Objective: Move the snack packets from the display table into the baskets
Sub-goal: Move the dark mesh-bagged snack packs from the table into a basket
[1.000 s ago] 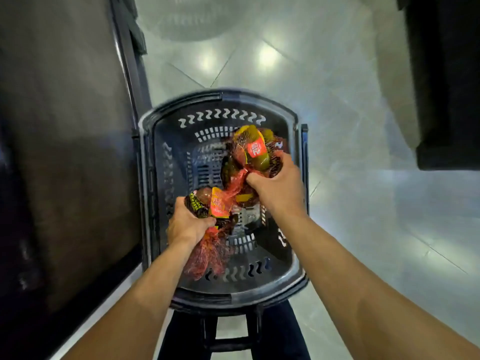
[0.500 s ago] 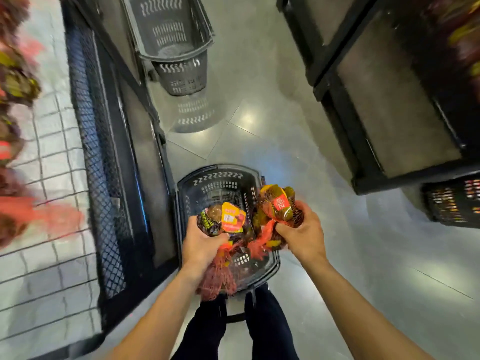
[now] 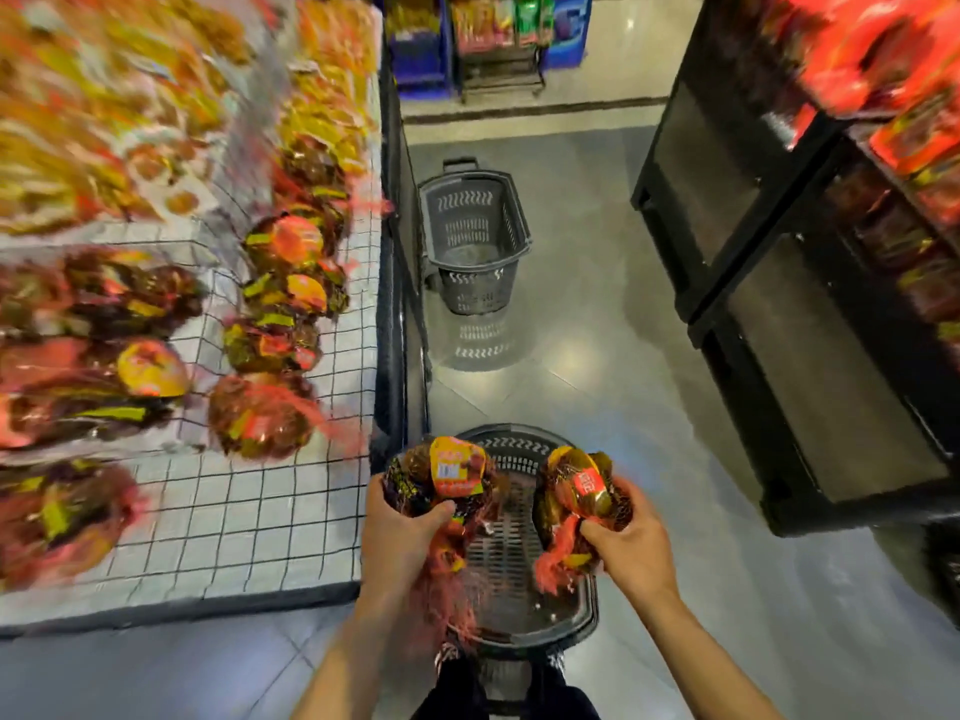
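My left hand (image 3: 397, 532) grips a red-net snack packet (image 3: 441, 478) with a yellow-orange label. A second red-net snack packet (image 3: 579, 493) is held in my right hand (image 3: 631, 550). Both packets hang above the near black basket (image 3: 519, 579), which stands on the floor at my feet with nothing else seen inside. To the left, the display table (image 3: 249, 517) has a white wire-grid top, and several more net packets (image 3: 265, 418) lie on it, blurred. A second grey basket (image 3: 472, 241) stands farther down the aisle beside the table.
A black shelf unit (image 3: 779, 283) with red packs lines the right side of the aisle. More shelves with coloured packs (image 3: 498, 28) stand at the far end. The grey tiled floor (image 3: 587, 345) runs between the two baskets.
The view has tilted up from the basket to take in the table and the aisle. My hands have moved apart and risen a little, each still holding its packet over the near basket.
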